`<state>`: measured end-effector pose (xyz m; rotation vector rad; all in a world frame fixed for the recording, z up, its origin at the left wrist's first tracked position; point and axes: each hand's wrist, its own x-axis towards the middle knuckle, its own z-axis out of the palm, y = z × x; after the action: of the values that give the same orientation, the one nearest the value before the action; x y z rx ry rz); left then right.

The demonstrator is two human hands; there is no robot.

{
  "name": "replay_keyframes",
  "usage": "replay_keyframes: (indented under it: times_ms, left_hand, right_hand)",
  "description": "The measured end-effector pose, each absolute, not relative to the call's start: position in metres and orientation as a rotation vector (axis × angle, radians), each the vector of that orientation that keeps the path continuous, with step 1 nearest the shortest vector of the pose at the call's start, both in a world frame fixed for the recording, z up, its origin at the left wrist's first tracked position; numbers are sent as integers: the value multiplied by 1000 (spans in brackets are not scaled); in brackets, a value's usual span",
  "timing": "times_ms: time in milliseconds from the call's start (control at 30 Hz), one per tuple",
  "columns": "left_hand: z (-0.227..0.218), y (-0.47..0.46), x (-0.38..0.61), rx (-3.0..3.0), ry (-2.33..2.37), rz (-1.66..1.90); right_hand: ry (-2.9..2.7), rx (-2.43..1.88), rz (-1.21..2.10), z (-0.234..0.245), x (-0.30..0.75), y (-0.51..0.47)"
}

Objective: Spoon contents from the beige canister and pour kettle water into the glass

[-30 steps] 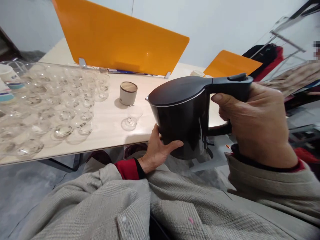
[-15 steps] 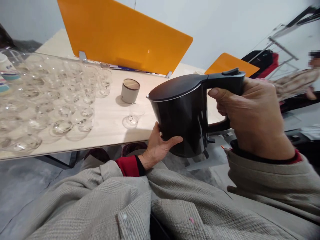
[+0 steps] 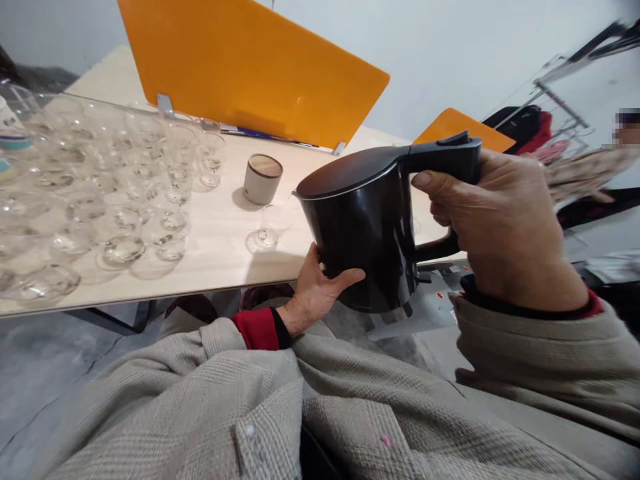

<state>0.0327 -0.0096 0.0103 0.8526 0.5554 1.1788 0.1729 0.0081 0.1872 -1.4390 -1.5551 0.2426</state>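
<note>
A black electric kettle (image 3: 357, 233) with a flat closed lid is held up in front of me, over the table's front edge. My right hand (image 3: 500, 220) is wrapped round its handle, thumb on the inner side. My left hand (image 3: 320, 290) supports the lower left of its body, the thumb lying across the black wall and the other fingers hidden behind or beneath it. The spout points left, towards a small clear glass (image 3: 269, 230) on the table. Behind that glass stands a beige canister (image 3: 263, 179) with a wooden lid.
Many clear glasses (image 3: 123, 237) crowd the left of the pale wooden table (image 3: 220, 267), with paper cups (image 3: 13, 137) at the far left. An orange divider (image 3: 260, 73) stands along the back. A person (image 3: 600, 160) and a metal rack (image 3: 563, 100) are at right.
The kettle and both hands keep nearly the same pose. My view has shifted very slightly, and the kettle's handle sits a little further left in it.
</note>
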Motion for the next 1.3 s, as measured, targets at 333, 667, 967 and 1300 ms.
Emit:
replay_keyframes:
  times_ms: [333, 667, 967, 1300]
  left_hand:
    - [5, -7, 36, 799, 517, 1180]
    - [5, -8, 35, 819, 523, 1170]
    - [8, -9, 36, 848, 538, 1167]
    - [0, 15, 39, 1146, 718, 1286]
  right_hand:
    - [-1581, -1403, 279, 186, 172, 10]
    - [-1551, -1462, 263, 189, 164, 7]
    - [-1500, -1463, 212, 187, 168, -3]
    - [-1255, -1176, 184, 156, 199, 6]
